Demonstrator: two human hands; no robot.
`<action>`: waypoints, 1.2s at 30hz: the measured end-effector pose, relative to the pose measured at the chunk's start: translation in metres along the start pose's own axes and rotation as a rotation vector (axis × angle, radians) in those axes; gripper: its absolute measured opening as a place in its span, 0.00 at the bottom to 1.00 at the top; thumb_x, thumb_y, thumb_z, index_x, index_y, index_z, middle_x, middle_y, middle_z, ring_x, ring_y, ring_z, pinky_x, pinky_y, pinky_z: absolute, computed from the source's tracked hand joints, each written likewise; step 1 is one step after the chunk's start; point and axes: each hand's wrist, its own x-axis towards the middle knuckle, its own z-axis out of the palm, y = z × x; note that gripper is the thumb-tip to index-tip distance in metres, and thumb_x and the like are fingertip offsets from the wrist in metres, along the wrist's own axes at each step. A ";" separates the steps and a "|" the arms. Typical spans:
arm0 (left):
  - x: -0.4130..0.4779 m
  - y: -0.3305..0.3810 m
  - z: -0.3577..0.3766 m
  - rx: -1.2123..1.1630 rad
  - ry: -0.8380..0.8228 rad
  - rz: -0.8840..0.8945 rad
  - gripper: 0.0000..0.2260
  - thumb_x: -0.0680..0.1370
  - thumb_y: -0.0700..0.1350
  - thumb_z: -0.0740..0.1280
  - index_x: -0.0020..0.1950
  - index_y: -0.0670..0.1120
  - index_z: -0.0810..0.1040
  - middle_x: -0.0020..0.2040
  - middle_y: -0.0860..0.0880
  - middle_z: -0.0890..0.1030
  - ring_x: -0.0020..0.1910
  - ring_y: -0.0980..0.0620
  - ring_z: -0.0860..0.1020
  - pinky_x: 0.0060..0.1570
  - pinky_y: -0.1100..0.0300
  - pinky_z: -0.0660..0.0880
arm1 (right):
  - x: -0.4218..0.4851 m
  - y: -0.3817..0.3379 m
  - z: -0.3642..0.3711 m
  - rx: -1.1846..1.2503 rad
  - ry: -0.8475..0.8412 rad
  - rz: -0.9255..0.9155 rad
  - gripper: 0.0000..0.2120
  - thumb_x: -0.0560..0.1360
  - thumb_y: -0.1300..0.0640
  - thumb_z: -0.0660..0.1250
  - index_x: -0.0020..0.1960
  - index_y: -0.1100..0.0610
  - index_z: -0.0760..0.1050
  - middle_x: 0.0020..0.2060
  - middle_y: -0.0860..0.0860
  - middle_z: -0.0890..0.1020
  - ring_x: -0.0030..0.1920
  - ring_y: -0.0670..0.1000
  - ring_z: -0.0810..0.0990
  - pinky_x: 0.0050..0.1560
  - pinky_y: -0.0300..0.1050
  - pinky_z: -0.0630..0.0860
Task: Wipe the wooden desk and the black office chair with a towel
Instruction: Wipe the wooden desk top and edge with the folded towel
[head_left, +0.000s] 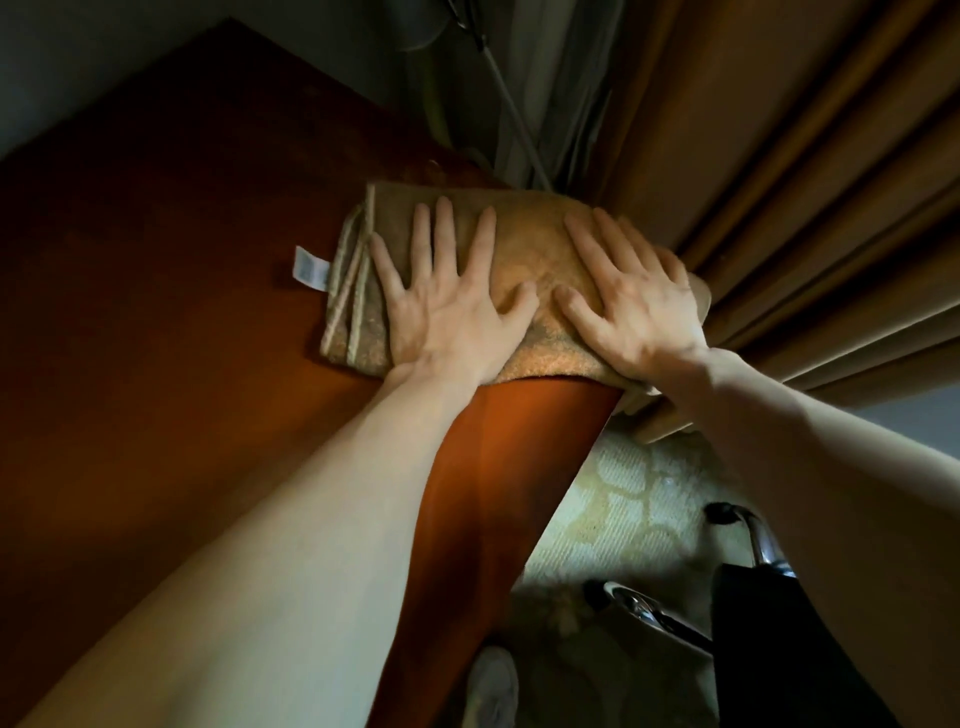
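A folded tan towel (524, 244) with a white tag lies on the far right corner of the reddish-brown wooden desk (182, 312). My left hand (447, 296) presses flat on the towel's left half with its fingers spread. My right hand (634, 291) presses flat on the right half, where the towel hangs a little over the desk's edge. Part of the black office chair (758, 634), with chrome legs and castors, shows at the lower right beside the desk.
Brown curtains (810, 182) hang close behind and to the right of the desk corner. A grey rod and sheer fabric stand behind the towel. Pale patterned carpet (623, 499) lies below the desk edge. A light shoe (493, 686) shows at the bottom.
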 end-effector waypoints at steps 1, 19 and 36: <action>-0.008 -0.001 -0.001 -0.006 -0.003 0.000 0.37 0.80 0.70 0.44 0.85 0.55 0.46 0.85 0.43 0.47 0.84 0.43 0.44 0.77 0.31 0.41 | -0.005 -0.004 0.000 -0.019 0.002 -0.007 0.38 0.79 0.30 0.43 0.85 0.44 0.49 0.84 0.52 0.55 0.83 0.55 0.52 0.81 0.62 0.52; -0.190 -0.097 -0.020 -0.019 -0.002 -0.059 0.36 0.79 0.70 0.40 0.85 0.57 0.44 0.85 0.44 0.46 0.84 0.44 0.43 0.78 0.33 0.41 | -0.135 -0.137 0.029 -0.077 -0.039 -0.085 0.37 0.80 0.31 0.40 0.85 0.44 0.44 0.85 0.53 0.49 0.84 0.55 0.43 0.82 0.62 0.40; -0.219 -0.137 -0.019 -0.023 0.020 -0.076 0.39 0.77 0.72 0.43 0.85 0.56 0.46 0.85 0.42 0.46 0.84 0.42 0.44 0.76 0.30 0.43 | -0.158 -0.199 0.038 -0.036 -0.043 0.064 0.31 0.83 0.34 0.39 0.84 0.39 0.44 0.85 0.48 0.45 0.84 0.52 0.40 0.82 0.63 0.38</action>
